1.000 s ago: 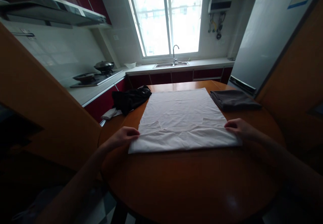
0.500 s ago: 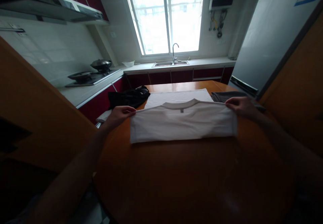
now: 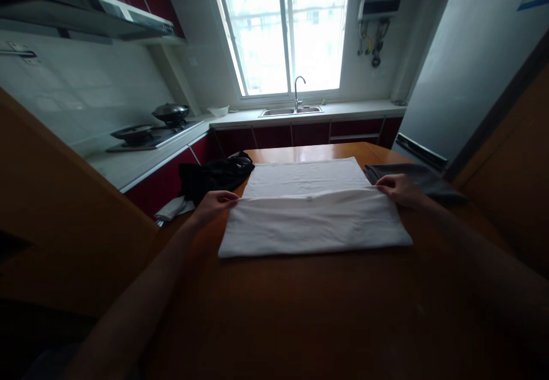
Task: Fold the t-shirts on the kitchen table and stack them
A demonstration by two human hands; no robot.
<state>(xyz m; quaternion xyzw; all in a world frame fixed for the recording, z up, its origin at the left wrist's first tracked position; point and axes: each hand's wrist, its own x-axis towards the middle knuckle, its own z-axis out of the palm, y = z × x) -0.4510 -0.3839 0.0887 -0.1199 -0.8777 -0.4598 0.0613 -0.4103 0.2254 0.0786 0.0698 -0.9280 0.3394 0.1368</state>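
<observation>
A white T-shirt (image 3: 313, 226) lies on the wooden table (image 3: 300, 311), its near part doubled over and its far part flat beyond the fold-over edge. My left hand (image 3: 214, 204) pinches the left end of that edge between thumb and fingers. At the right end, my right hand (image 3: 398, 188) grips the cloth the same way. The edge between the hands is fairly straight, with light creases below it. The collar is mostly out of sight.
Black clothing (image 3: 217, 175) is heaped at the table's left, with a pale cloth (image 3: 174, 208) beside it. Dark grey folded clothing (image 3: 422, 181) lies at the right. Behind are a sink (image 3: 278, 112), a stove with pans (image 3: 132, 134) and a fridge (image 3: 454, 77).
Both hands have lowered the held edge of the T-shirt onto its far part. The collar, plainly visible before, is now turned down. The camera view has shifted slightly.
</observation>
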